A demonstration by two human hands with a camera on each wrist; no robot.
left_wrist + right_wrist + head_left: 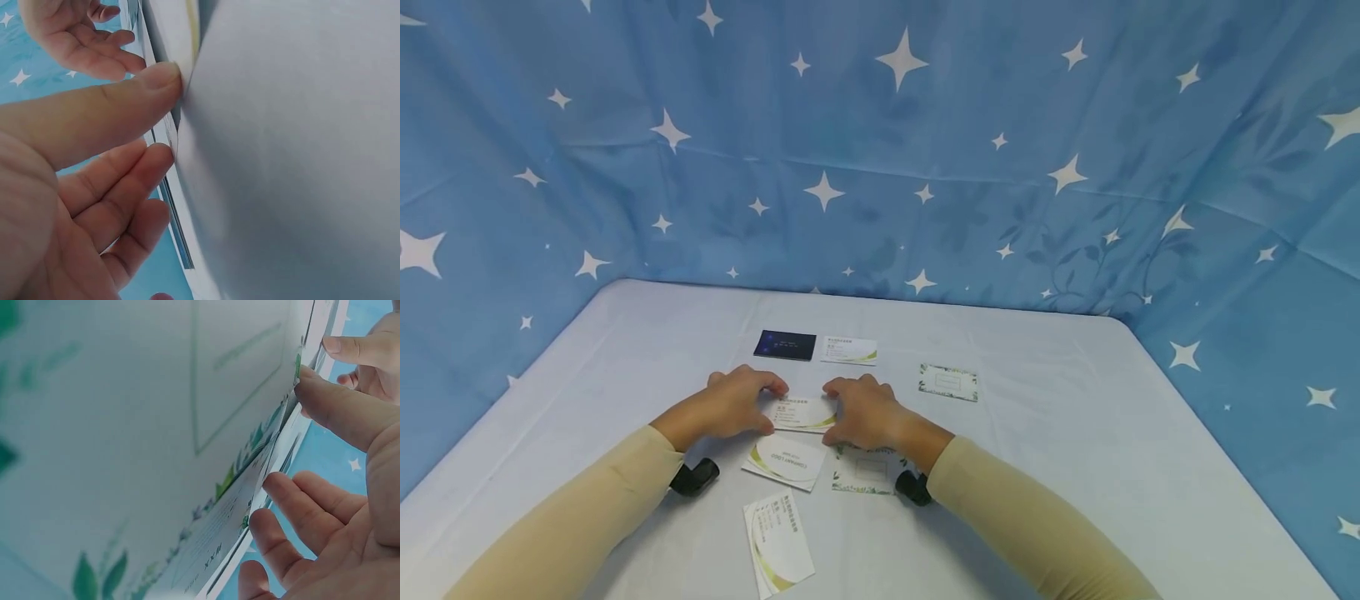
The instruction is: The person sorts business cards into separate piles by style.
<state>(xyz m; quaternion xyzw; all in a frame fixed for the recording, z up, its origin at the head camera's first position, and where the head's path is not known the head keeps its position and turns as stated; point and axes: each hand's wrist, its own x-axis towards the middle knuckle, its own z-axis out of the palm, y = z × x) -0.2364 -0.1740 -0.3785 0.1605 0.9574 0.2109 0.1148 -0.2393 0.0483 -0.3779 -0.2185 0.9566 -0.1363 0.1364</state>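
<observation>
In the head view a white business card (805, 413) with a yellow-green curve lies between my two hands, low over the table. My left hand (735, 403) holds it at the left end, thumb at the near edge and index finger at the far corner. At the right end my right hand (868, 412) holds it the same way. Just below is a white logo card (786, 461), turned at an angle. A leaf-bordered card (861, 473) lies beside that, partly under my right hand and wrist. The left wrist view shows my left thumb (134, 97) against a card edge.
Farther back lie a dark blue card (785, 345), another white card (849, 350) and a second leaf-bordered card (948, 382). A small fanned set of white cards (778, 542) rests at the near side. A blue star-patterned curtain (880, 150) hangs behind the white table (1075, 417).
</observation>
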